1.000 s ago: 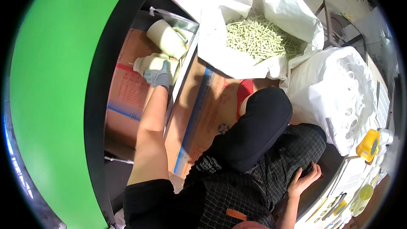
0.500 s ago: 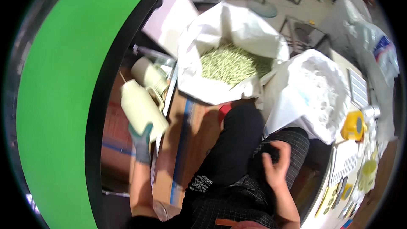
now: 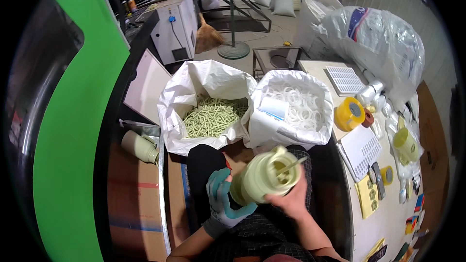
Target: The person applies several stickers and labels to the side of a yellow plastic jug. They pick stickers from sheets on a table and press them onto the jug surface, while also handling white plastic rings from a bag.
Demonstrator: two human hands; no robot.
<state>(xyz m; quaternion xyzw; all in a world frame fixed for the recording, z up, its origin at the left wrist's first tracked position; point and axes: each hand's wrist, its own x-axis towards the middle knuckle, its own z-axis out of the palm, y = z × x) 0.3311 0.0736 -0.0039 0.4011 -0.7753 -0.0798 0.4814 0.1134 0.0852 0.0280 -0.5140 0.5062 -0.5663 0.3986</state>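
Observation:
A pale green plastic jug (image 3: 247, 180) is held over my lap, tilted with its open mouth toward me. A thin stick of the same colour pokes out of the mouth. My left hand (image 3: 224, 203), in a teal and grey glove, is wrapped round the jug's lower end. My bare right hand (image 3: 292, 195) grips it near the rim, its fingers partly hidden. A second pale green jug (image 3: 139, 146) lies on its side in the carton at my left.
Ahead stand a white sack of pale green sticks (image 3: 212, 118) and a white sack of clear rings (image 3: 296, 109). On my right, a worktable (image 3: 347, 160) carries yellow tape (image 3: 349, 113), white grids and small parts. A green machine panel (image 3: 73, 116) borders my left.
The jug has moved from the carton on the left to over my lap, and its mouth has turned toward me. My right hand has come off my thigh and taken hold of it.

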